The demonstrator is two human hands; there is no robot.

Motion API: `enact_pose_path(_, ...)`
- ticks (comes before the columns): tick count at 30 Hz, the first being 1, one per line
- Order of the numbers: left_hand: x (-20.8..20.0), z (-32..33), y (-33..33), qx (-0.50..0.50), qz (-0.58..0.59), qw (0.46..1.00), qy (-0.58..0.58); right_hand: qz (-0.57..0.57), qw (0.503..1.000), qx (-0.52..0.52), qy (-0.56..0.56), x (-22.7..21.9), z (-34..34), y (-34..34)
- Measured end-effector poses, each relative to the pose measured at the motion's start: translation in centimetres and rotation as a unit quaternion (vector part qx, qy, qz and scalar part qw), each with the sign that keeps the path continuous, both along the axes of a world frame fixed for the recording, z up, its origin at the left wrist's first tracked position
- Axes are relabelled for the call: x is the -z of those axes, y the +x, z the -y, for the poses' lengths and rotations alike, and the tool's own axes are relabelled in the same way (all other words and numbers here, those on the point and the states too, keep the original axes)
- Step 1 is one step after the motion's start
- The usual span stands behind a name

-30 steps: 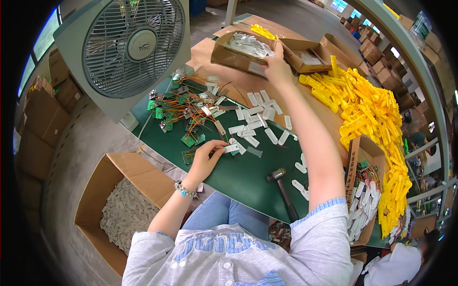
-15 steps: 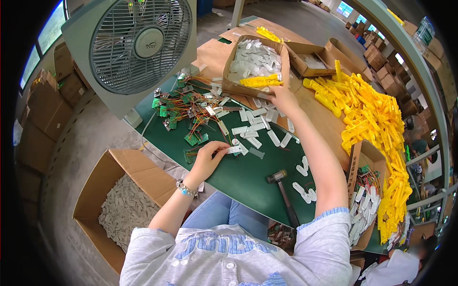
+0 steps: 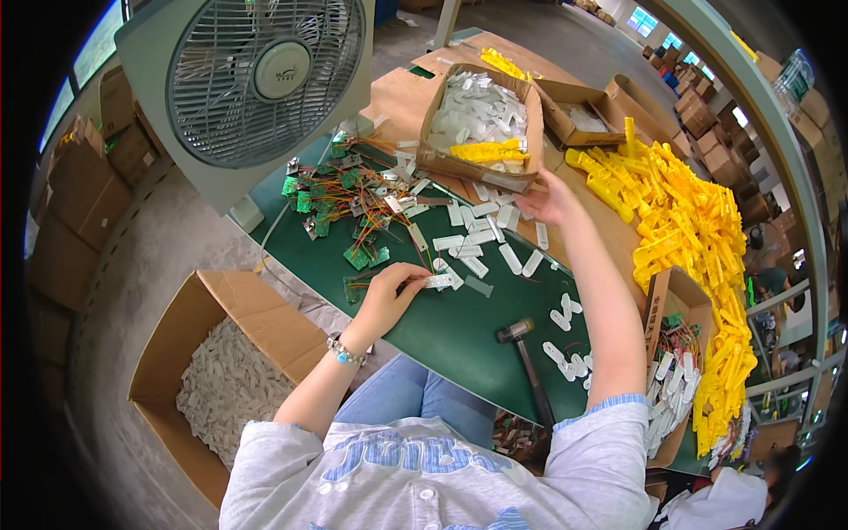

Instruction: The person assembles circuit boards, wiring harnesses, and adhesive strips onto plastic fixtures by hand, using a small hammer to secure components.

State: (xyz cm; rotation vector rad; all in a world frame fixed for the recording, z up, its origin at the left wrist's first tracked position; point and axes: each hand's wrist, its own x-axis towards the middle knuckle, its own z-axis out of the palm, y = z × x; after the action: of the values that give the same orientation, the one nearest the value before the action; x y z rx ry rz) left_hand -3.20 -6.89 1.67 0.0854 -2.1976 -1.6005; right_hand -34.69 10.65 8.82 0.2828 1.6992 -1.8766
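Observation:
My left hand (image 3: 387, 299) pinches a small, flat, pale oblong casing (image 3: 438, 281) between thumb and fingertips, just above the green table mat (image 3: 424, 327). My right hand (image 3: 549, 200) is beside the front right corner of a cardboard box (image 3: 481, 177) of clear and white plastic pieces, its fingers apart and nothing visible in them. A yellow plastic strip (image 3: 486, 151) lies across the pieces in that box. Loose white casings (image 3: 481, 237) are scattered between my hands. Left of them is a tangle of green circuit boards (image 3: 358, 257) with coloured wires (image 3: 353, 194).
A hammer (image 3: 528, 364) lies near the table's front edge. Yellow plastic parts (image 3: 685, 221) are heaped at right, beside a box of wired casings (image 3: 669, 389). A box fan (image 3: 265, 79) stands at far left. A floor carton (image 3: 265, 318) holds many white pieces.
My right hand has drawn back from the box's front edge, slightly right and nearer to me, and its fingers have spread. My left hand still pinches the casing in nearly the same place.

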Motion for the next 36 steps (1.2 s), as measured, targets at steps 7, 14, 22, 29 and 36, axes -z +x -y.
enact_pose_path(7, -0.3, -0.3, -0.4, 0.015, -0.005, 1.0, -0.014, -0.087, 0.986, -0.127, -0.058, -2.0, 2.8, 0.0)
enact_pose_path(14, -0.4, 0.2, 0.1, 0.005, -0.002, 0.999, -0.05, -0.212, 0.929, -0.285, 0.101, -3.4, 6.7, -0.7)
enact_pose_path(22, -1.3, -0.3, 0.3, 0.033, 0.01, 0.996, -0.079, -0.538, 0.595, -0.046, 0.595, -0.2, 0.7, -17.7)
enact_pose_path(29, -1.4, -0.4, -0.2, 0.049, 0.038, 0.994, -0.087, -0.467, 0.507, -0.01, 0.725, 0.8, 2.3, -19.8)
enact_pose_path(36, -1.9, -0.3, -0.3, 0.032, 0.039, 0.994, -0.098, -0.621, 0.436, 0.029, 0.651, 2.4, -1.5, -19.8)
